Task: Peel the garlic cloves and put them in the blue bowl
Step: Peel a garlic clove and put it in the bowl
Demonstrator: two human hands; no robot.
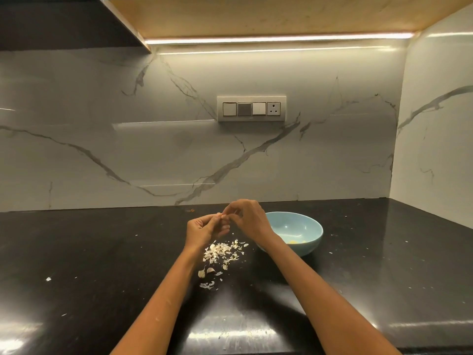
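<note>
1. Two bare hands meet above a glossy black speckled stone desk (102, 265), seen from a head-worn camera looking down.
2. The left hand (202, 228) has its fingers curled around a small pale garlic clove (219, 215), held at the fingertips.
3. The right hand (247, 216) pinches at the same clove from the other side, fingers bent.
4. A round light blue ceramic bowl (307, 226) sits on the desk just right of the hands, partly behind the right wrist, with a few yellowish peeled cloves (294, 242) at its bottom.
5. A loose pile of papery white garlic skins (221, 254) lies on the desk below the hands.
6. Behind is a white marble-patterned wall (128, 137) with grey veins, a switch panel with a socket (251, 109), and a lit strip light (279, 39) under a wooden cabinet.
7. No readable writing shows.
</note>
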